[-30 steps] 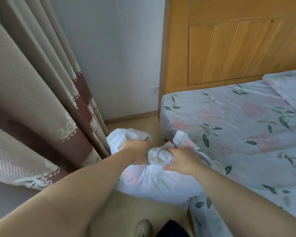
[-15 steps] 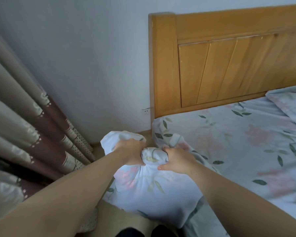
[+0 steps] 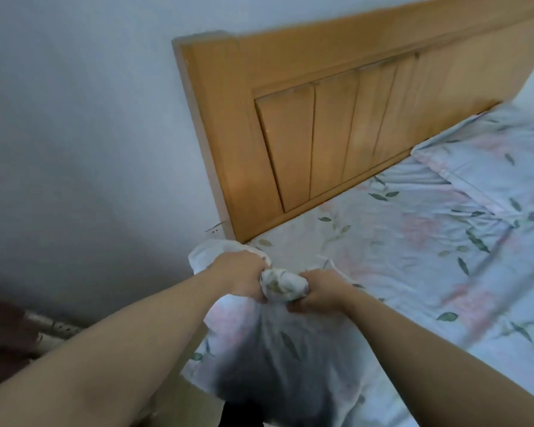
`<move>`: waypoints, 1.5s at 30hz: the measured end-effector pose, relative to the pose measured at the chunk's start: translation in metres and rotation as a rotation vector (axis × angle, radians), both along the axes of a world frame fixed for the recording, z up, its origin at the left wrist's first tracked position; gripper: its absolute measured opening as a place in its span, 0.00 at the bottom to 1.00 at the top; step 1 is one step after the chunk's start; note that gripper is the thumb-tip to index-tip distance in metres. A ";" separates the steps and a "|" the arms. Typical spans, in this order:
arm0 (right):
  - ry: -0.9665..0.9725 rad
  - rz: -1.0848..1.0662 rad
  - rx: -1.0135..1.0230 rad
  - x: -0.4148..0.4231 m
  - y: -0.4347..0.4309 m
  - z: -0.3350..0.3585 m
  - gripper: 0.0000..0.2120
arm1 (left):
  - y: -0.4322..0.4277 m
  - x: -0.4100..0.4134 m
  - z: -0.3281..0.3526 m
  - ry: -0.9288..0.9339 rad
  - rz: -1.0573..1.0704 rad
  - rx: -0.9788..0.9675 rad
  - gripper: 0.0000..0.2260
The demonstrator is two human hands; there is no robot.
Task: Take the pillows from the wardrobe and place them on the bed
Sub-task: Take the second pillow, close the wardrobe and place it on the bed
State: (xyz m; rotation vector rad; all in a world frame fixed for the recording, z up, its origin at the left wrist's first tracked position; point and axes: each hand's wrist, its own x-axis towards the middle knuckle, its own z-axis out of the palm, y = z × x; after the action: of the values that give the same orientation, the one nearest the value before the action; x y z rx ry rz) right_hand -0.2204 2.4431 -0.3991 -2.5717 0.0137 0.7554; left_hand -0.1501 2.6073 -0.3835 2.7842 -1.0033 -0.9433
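I hold a white pillow with a faint pink and green flower print in front of me, at the bed's near left corner. My left hand and my right hand both clench its bunched top edge, a few centimetres apart. The pillow hangs down from them, partly over the bed, whose sheet has the same print. A second pillow lies flat at the far right by the headboard. No wardrobe is in view.
The wooden headboard stands against a pale wall. A wall socket sits low beside the bed post. A bit of curtain shows at the lower left.
I have moved closer to the bed's head and turned right. The curtain has slid almost out of view. Both hands have kept the same grip and carried the pillow up over the bed's corner.
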 end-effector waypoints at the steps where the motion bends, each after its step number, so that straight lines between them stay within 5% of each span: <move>1: 0.026 -0.048 0.032 0.005 -0.001 0.005 0.20 | -0.005 0.015 0.002 0.015 -0.052 0.006 0.13; 5: 0.043 -0.223 0.090 0.014 -0.011 0.023 0.19 | -0.030 0.055 0.015 0.045 -0.231 0.025 0.20; 21: -0.126 -0.663 0.244 -0.024 -0.153 0.126 0.20 | -0.221 0.061 0.146 0.125 -0.474 0.037 0.10; 27: -0.331 -0.741 0.176 -0.017 -0.231 0.161 0.15 | -0.295 0.071 0.182 -0.220 -0.556 -0.106 0.13; 30: -0.475 -0.850 -0.275 -0.013 -0.269 0.152 0.15 | -0.325 0.071 0.163 -0.598 -0.476 -0.438 0.08; 32: -0.453 -0.869 -0.478 -0.014 -0.291 0.132 0.20 | -0.338 0.070 0.136 -0.630 -0.331 -0.562 0.19; 37: -0.301 -0.897 -0.348 -0.018 -0.315 0.061 0.25 | -0.356 0.070 0.054 -0.373 -0.320 -0.425 0.10; 45: -0.069 -0.973 -0.149 -0.015 -0.331 -0.044 0.23 | -0.359 0.069 -0.043 -0.188 -0.240 -0.181 0.14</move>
State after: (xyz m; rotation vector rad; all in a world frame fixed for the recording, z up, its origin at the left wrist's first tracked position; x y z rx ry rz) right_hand -0.2356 2.1121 -0.4432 -2.2880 1.2246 0.2800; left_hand -0.0814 2.2484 -0.4263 2.6807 -1.3973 -0.5790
